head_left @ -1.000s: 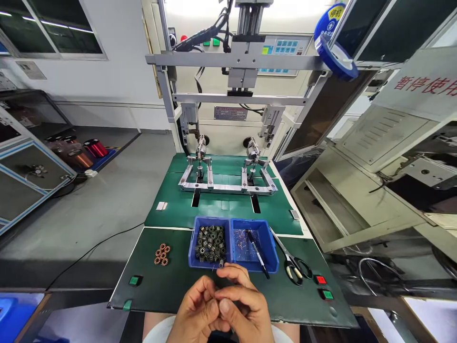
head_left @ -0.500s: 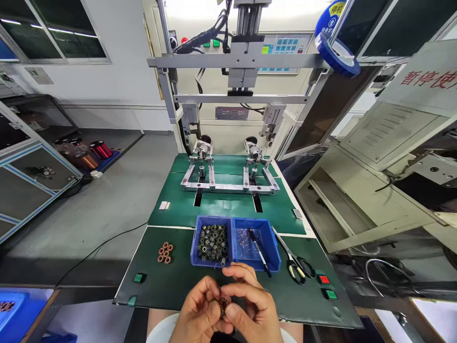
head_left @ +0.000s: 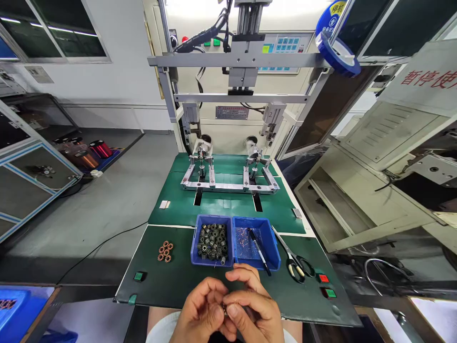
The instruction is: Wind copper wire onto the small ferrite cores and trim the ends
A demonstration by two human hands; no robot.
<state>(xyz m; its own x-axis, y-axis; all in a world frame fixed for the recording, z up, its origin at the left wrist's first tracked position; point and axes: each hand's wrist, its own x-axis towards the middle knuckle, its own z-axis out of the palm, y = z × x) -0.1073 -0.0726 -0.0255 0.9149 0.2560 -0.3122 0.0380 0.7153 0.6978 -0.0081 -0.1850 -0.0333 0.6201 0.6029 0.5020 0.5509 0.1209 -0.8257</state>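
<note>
My left hand (head_left: 202, 312) and my right hand (head_left: 253, 309) meet at the near edge of the green work table (head_left: 171, 281). Both pinch a small wound coil part (head_left: 224, 308) between their fingertips; most of it is hidden. Just beyond the hands stands a blue bin of several dark cores (head_left: 213, 242). Beside it, a second blue bin (head_left: 255, 243) holds wire scraps and a black pen (head_left: 259, 252). A small cluster of copper-wound coils (head_left: 164, 251) lies on the mat to the left.
Scissors (head_left: 293, 259) lie right of the bins, near red and green buttons (head_left: 326, 285). Two more green buttons (head_left: 138, 276) sit at the left front. A winding machine with two spindles (head_left: 228, 166) fills the back. Copper wire spools (head_left: 93, 152) stand far left.
My hands have drawn a little closer together over the small part and turned it; half a second ago its copper winding showed, now it is mostly covered. The view shifted slightly.
</note>
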